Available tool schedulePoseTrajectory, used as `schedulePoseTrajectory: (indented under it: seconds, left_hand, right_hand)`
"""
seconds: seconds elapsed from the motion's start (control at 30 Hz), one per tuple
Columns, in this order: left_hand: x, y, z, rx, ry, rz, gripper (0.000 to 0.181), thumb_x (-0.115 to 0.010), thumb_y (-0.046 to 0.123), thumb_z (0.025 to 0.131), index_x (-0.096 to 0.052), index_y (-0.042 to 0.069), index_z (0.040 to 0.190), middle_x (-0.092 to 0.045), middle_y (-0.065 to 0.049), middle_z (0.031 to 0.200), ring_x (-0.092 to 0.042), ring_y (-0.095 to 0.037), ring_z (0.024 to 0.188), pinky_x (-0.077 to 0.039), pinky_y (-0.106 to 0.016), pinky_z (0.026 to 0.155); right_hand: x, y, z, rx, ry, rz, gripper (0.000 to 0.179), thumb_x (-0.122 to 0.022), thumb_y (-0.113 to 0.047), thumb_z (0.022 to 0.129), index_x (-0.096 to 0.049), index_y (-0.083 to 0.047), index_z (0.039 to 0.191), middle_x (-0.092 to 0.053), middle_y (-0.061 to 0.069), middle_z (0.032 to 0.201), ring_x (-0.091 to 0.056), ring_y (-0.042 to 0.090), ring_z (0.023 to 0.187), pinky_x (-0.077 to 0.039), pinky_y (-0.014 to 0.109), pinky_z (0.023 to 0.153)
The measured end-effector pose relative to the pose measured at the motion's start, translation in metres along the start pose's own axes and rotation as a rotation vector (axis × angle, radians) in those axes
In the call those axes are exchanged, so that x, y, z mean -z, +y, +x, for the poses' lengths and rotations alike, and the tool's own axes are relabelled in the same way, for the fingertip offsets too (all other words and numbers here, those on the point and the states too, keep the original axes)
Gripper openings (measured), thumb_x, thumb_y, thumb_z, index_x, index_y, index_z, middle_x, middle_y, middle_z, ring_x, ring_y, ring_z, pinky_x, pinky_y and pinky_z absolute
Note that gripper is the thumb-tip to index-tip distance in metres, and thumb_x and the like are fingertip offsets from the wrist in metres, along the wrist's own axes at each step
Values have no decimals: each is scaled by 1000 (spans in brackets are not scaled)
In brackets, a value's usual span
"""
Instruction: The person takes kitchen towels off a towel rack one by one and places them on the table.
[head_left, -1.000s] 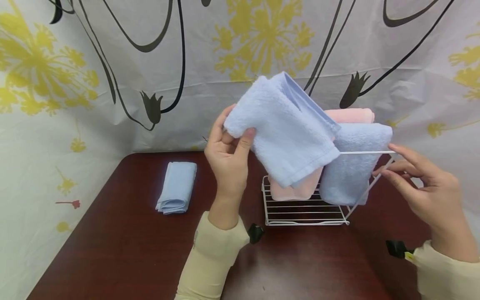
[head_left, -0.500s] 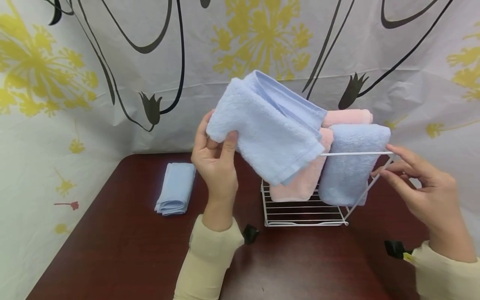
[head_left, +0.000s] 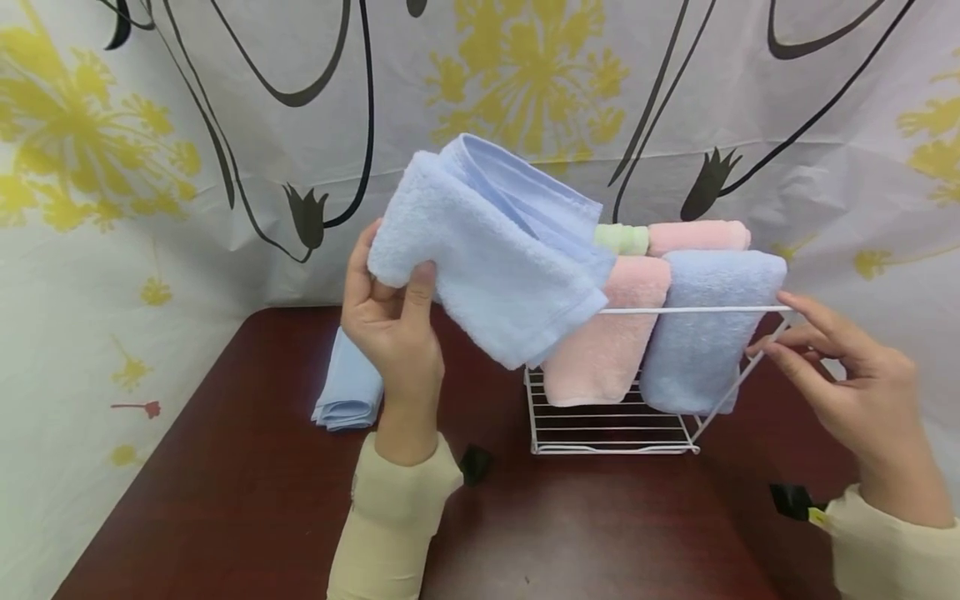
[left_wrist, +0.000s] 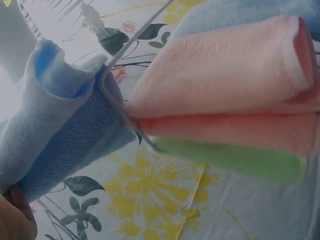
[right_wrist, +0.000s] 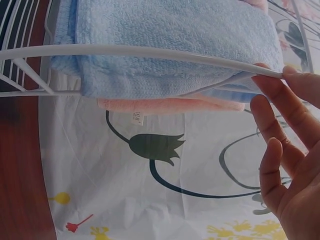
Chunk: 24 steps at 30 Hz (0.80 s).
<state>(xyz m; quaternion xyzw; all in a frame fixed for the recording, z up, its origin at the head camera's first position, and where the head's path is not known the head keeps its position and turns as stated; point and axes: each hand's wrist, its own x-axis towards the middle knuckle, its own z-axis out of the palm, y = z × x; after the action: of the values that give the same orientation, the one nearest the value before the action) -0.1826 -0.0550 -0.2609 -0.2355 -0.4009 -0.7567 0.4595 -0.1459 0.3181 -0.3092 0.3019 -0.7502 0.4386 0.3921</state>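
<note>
My left hand [head_left: 397, 333] pinches one end of a folded light blue towel [head_left: 487, 258], held up in the air left of a white wire rack [head_left: 615, 451]. The towel's far corner overlaps the rack's top bar in the head view. My right hand [head_left: 855, 367] pinches the rack's upper right corner between thumb and fingers. Inside the rack lean a pink towel [head_left: 600, 350] and a blue towel [head_left: 697, 333]. Behind them show another pink towel [head_left: 697, 236] and a green towel [head_left: 621, 239]. The left wrist view shows the held towel [left_wrist: 65, 120] with its folds loose at the end.
Another folded blue towel [head_left: 348, 387] lies on the dark red table [head_left: 225, 483], partly hidden behind my left hand. A white cloth with yellow flowers [head_left: 532, 75] hangs behind the table.
My left hand has moved left with the blue towel, uncovering the pink towel and the green one behind. My right hand stays on the rack's corner.
</note>
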Motion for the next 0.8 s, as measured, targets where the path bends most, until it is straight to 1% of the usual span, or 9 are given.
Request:
schedulePoseTrajectory:
  seconds: [0.13,0.17,0.27,0.33,0.5,0.57,0.67,0.8]
  left_hand:
    - [7,2,7,-13,-30,42,51,-79,12,84,-59,-6,127,-72,-8,112,-67,-21,101,-56,-34,89]
    - [9,2,8,-13,-37,52,50,-79,10,85,-59,-6,127,-72,-8,113,-67,-21,102,-56,-34,89]
    - [17,4,12,-2,-56,86,47,-78,4,84,-60,-6,126,-73,-7,111,-67,-21,102,-56,-34,90]
    - [24,5,14,15,-70,102,45,-76,-2,83,-61,-6,125,-74,-7,109,-67,-20,101,-56,-33,89]
    - [39,5,14,82,-123,164,43,-73,-12,81,-63,-6,123,-74,-4,106,-67,-17,97,-57,-30,87]
    - [45,5,13,111,-161,211,43,-72,-13,81,-63,-6,123,-74,-3,107,-67,-17,98,-57,-29,87]
    - [55,5,14,145,-235,286,44,-71,-14,81,-62,-8,124,-74,-2,108,-67,-17,99,-57,-28,87]
    - [69,4,15,173,-334,397,45,-72,-14,81,-62,-7,124,-75,-12,107,-66,-14,94,-57,-23,78]
  right_hand:
    - [1,-1,0,-9,-2,2,46,-73,-13,90,-59,13,126,-73,-18,94,-64,-8,75,-45,5,72]
    - [1,-1,0,-9,-3,-8,47,-73,-15,90,-60,13,126,-73,-19,95,-64,-8,76,-45,5,72]
    - [-1,-2,1,4,-3,24,46,-73,-11,89,-59,14,125,-74,-16,94,-65,-7,76,-45,5,72]
    - [-3,-3,2,15,0,50,45,-73,-8,89,-59,15,125,-75,-14,93,-66,-5,76,-45,6,72]
    - [-3,-4,3,23,4,86,45,-73,-8,89,-58,16,125,-75,-12,93,-65,-4,76,-46,6,72]
    - [-3,-3,3,17,3,116,45,-73,-7,89,-58,16,125,-75,-11,94,-65,-3,76,-46,6,72]
    - [-4,-4,2,0,0,179,46,-72,-3,89,-56,16,127,-76,-7,94,-68,0,78,-48,7,73]
    - [-6,-5,-1,-6,5,183,48,-72,-1,88,-54,13,131,-77,-7,93,-67,0,78,-46,6,67]
